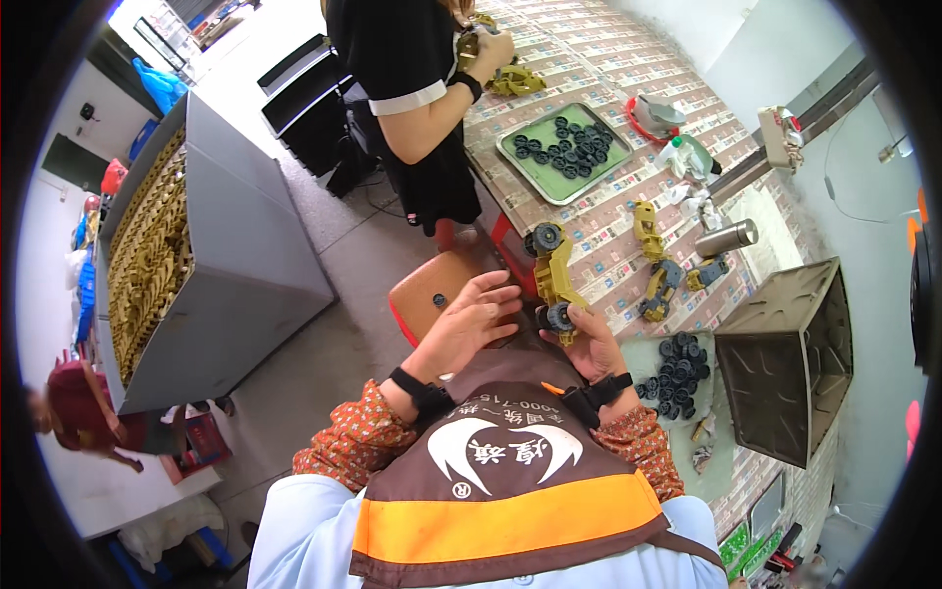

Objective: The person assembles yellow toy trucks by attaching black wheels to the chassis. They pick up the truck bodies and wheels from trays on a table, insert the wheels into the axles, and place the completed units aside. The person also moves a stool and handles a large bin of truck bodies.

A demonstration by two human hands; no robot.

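Observation:
My right hand (592, 346) grips the lower end of a mustard-yellow toy truck body (554, 275) beside the table edge. Black wheels are fitted at both of its ends, one of them by my thumb. My left hand (474, 322) hangs to the left of the toy truck body, fingers apart and bent, with nothing visible in it. Just left of those fingers, a single black wheel (439, 299) lies on a brown stool seat (422, 285). A pile of black wheels (677, 373) sits on the table right of my right hand.
A green tray (549, 191) of black wheels lies farther up the table. Yellow and black toy parts (660, 290), a steel flask (726, 239) and a brown crate (785, 358) stand right. A co-worker (412, 108) handles yellow parts. A large grey bin (226, 255) of yellow parts stands left.

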